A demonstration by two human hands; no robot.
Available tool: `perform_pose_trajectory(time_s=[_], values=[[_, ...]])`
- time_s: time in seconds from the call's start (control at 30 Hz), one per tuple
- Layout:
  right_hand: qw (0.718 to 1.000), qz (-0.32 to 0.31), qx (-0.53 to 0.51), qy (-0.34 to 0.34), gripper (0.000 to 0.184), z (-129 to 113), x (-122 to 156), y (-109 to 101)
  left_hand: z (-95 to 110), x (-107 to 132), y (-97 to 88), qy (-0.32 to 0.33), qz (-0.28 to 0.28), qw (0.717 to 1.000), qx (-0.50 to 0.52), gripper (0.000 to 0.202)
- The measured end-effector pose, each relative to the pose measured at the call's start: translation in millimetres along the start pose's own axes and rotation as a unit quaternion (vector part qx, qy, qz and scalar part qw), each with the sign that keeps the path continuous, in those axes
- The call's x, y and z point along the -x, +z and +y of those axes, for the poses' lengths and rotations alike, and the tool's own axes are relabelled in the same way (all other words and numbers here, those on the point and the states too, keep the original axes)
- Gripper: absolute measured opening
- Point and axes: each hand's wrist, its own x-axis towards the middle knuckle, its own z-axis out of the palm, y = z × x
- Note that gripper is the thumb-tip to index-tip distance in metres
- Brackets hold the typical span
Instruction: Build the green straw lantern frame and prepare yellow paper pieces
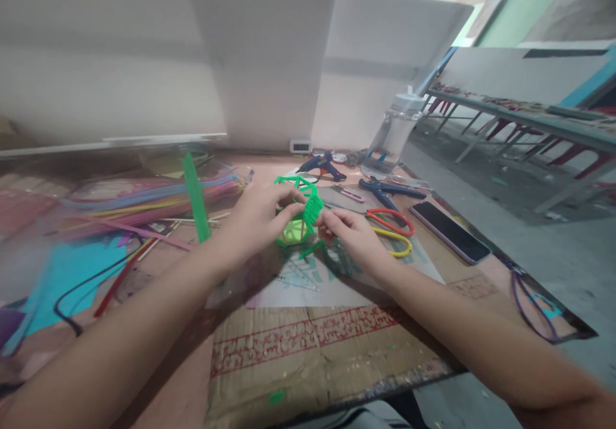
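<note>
The left hand (267,214) is grasping the frame (310,210) from its 9 o'clock side, with thumb and finger bending toward the ribbed panel; the right hand (349,227) is bringing its fingertips together at the panel's 3 o'clock edge, though I cannot tell whether they are pinching the panel or some small piece; the frame is sitting between the two hands, over the middle of the tabletop (289,374).

It is showing a vivid green, openwork body with straight struts joining at angles; its top rim is forming an angular outline; its panel is standing out with close, parallel ridges facing the right hand; a paler yellow-green surface is showing low inside, between the struts; a darker green bit (312,249) is lying near its 5 o'clock side.

Taking the frame as the dial's centre, the glue gun (327,165) is lying at 1 o'clock; the bottle (392,137), clear with a pale lid, is standing at 2; the scissors (402,220), with red and yellow loops, and the phone (450,231) are resting at 3; a clear ruler (298,278) is lying at 6; a green strip (196,198) is rising at 9.
</note>
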Motion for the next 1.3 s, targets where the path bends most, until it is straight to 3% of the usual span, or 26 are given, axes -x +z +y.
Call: perform_pose_trajectory(time_s=[0.07, 0.17, 0.3, 0.47, 0.7, 1.3], values=[[0.994, -0.027, -0.095, 0.055, 0.047, 1, -1, 4, 1, 0, -2.4, 0.007, 0.001, 1.0, -0.023, 0.027], [0.982, -0.045, -0.156, 0.1, 0.046, 2, 0, 8, 3, -1, -9.9, 0.017, 0.012, 0.998, -0.065, 0.031], [0.964, -0.045, -0.223, 0.136, 0.044, 2, 0, 8, 4, 0, -20.0, 0.033, 0.031, 0.995, -0.092, 0.031], [0.947, -0.041, -0.277, 0.157, 0.042, 4, -2, 8, 1, 1, -16.5, 0.031, 0.003, 0.992, -0.123, 0.037], [0.939, -0.058, -0.301, 0.159, 0.039, 1, 2, 13, -6, 1, -3.8, 0.031, -0.013, 0.996, -0.089, 0.033], [0.928, -0.048, -0.333, 0.159, 0.033, 0, 7, 24, 1, 1, -2.2, 0.058, 0.011, 0.994, -0.091, 0.027]])
